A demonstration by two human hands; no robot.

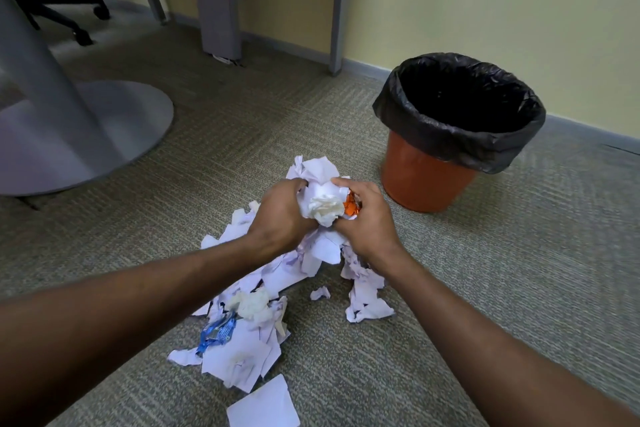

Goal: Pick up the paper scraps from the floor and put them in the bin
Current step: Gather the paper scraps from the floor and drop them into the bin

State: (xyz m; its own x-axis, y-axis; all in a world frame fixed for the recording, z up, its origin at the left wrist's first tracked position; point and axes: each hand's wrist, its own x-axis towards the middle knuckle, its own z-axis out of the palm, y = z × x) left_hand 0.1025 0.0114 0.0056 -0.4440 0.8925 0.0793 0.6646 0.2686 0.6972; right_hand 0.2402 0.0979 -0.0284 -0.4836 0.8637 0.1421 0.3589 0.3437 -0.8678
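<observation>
My left hand [281,215] and my right hand [364,218] press together on a bundle of white paper scraps [320,198], held just above the floor, with a crumpled tissue and an orange wrapper in it. More torn white scraps [242,354] lie in a pile on the carpet below and toward me, with a blue wrapper [216,329] and a crumpled tissue [254,303] among them. The orange bin [420,180] with a black liner stands upright to the right and beyond my hands, its mouth open and dark inside.
A round grey table base [104,135] with its column sits on the carpet at the left. Grey desk legs [220,0] and an office chair's wheeled base [65,14] stand by the yellow wall. A single flat sheet [263,406] lies nearest me.
</observation>
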